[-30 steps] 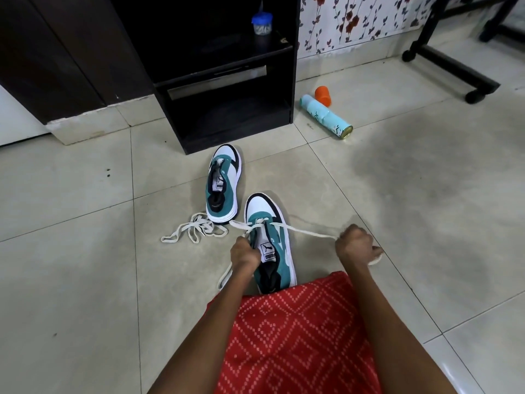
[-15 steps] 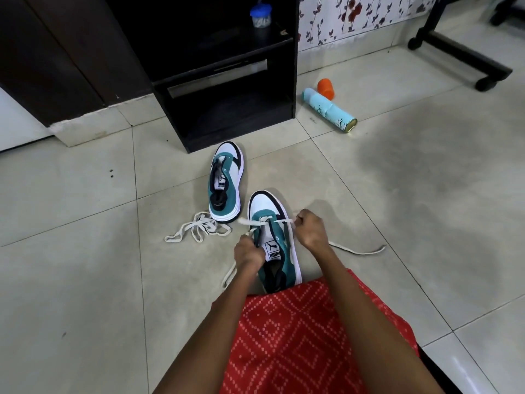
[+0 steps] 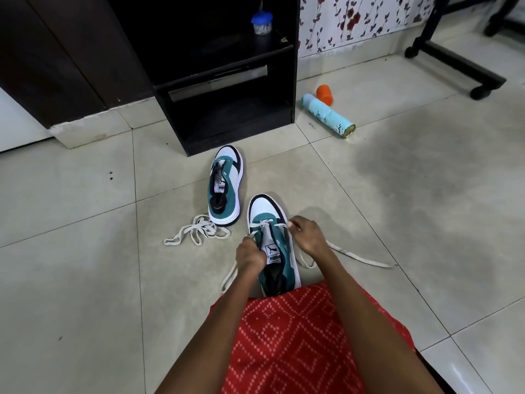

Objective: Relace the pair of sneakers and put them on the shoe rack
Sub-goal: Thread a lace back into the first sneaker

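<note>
Two teal, white and black sneakers stand on the tiled floor. The near sneaker [image 3: 272, 240] sits just beyond my knees, with a white lace [image 3: 358, 255] threaded through its front eyelets. My left hand [image 3: 250, 255] grips the sneaker's left side and the lace end there. My right hand [image 3: 306, 236] pinches the lace at the right eyelets; its loose end trails right across the floor. The far sneaker [image 3: 225, 184] has no lace. A second loose lace [image 3: 196, 233] lies bunched to its left. The black shoe rack [image 3: 227, 89] stands behind.
A light-blue spray can [image 3: 329, 115] lies on its side right of the rack, an orange cap [image 3: 325, 93] beside it. A small blue-lidded jar [image 3: 262, 22] sits on the rack's upper shelf. A black wheeled stand [image 3: 454, 64] is at the far right.
My right hand moved left from the stretched-out lace end to the near sneaker's right eyelets. The lace end now lies slack on the floor. My left hand stayed at the sneaker.
</note>
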